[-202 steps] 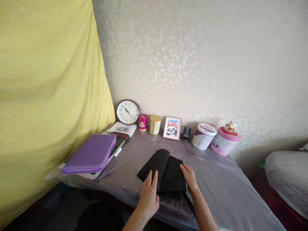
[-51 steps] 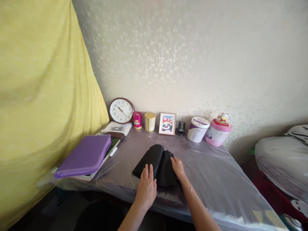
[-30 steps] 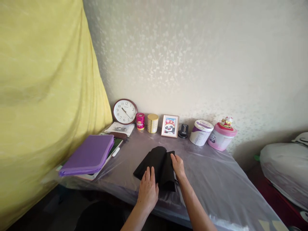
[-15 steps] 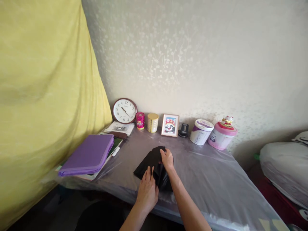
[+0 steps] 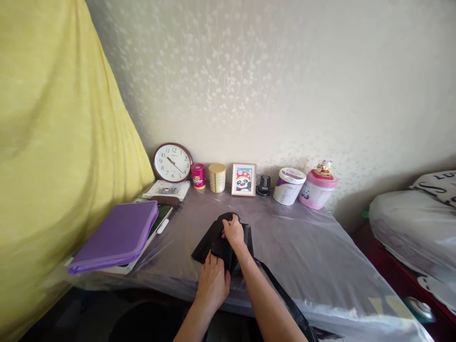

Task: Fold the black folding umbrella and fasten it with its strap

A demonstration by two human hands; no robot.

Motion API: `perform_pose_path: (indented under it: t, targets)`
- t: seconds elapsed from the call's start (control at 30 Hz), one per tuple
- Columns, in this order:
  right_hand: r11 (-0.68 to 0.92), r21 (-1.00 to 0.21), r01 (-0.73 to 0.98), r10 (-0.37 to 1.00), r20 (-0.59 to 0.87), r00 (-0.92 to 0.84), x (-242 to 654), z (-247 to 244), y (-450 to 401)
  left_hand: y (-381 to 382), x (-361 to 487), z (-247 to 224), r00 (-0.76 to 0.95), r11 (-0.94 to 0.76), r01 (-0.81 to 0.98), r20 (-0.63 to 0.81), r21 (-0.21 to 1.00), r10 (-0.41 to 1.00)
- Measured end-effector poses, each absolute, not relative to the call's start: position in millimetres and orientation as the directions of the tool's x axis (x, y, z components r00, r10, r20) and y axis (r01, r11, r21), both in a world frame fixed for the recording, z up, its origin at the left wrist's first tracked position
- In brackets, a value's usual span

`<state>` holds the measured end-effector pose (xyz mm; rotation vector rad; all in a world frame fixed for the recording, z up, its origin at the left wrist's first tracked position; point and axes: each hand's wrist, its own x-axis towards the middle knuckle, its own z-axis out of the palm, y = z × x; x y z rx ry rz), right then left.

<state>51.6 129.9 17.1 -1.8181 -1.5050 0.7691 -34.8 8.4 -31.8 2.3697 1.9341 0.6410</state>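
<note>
A black cloth item (image 5: 206, 242), folded over on itself, lies on the plastic-covered table (image 5: 295, 247) near its front edge. My left hand (image 5: 213, 280) is at its near edge, with the fingertips tucked under the fold and pressed together on the fabric. Higher up, my right hand (image 5: 233, 231) pinches the cloth near its far end. A long black strap (image 5: 281, 289) runs from beneath my right forearm down over the table's front edge. Part of the cloth is hidden behind my hands and right forearm.
At the left lie a purple folder (image 5: 114, 235) and a white pen-like object (image 5: 163, 226). Along the wall stand a clock (image 5: 173, 162), a pink can (image 5: 198, 176), a yellow-lidded can (image 5: 217, 178), a panda picture frame (image 5: 244, 179), a black device (image 5: 264, 185) and two tubs (image 5: 289, 186).
My right hand has moved left and folded part of the black cloth over toward my left hand. The black strap now shows at the right. The view has shifted slightly.
</note>
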Motion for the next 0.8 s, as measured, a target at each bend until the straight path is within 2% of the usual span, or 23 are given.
perform_pose_path:
  t: [0.17, 0.3, 0.43, 0.57, 0.7, 0.8]
  targets:
    - [-0.148, -0.729, 0.669, 0.986, -0.058, 0.154, 47.4, 19.7, 128.1, 8.1, -36.6, -32.4, 0.152, -0.237, 0.933, 0.299, 0.271, 0.942]
    - [-0.099, -0.662, 0.743, 0.995, -0.054, 0.085, 46.9, 18.6, 128.6, 7.8, -39.9, -33.5, 0.166, -0.254, 0.926, 0.304, 0.280, 0.938]
    - [-0.078, -0.682, 0.727, 0.997, -0.066, 0.044, 49.6, 17.1, 129.4, 5.6, -43.6, -36.7, 0.167, -0.268, 0.917, 0.327, 0.294, 0.930]
    - [-0.020, -0.714, 0.700, 0.999, -0.049, -0.022, 52.4, 17.3, 127.8, 3.4, -45.8, -44.2, 0.134, -0.277, 0.886, 0.367, 0.372, 0.921]
    - [0.035, -0.678, 0.734, 0.999, -0.001, -0.048, 51.4, 18.4, 123.2, 1.4, -46.4, -49.0, 0.091, -0.271, 0.856, 0.388, 0.441, 0.917]
    - [0.052, -0.641, 0.766, 0.999, 0.029, -0.043, 48.7, 18.1, 119.6, -2.0, -46.2, -44.2, -0.023, -0.156, 0.836, 0.318, 0.525, 0.948]
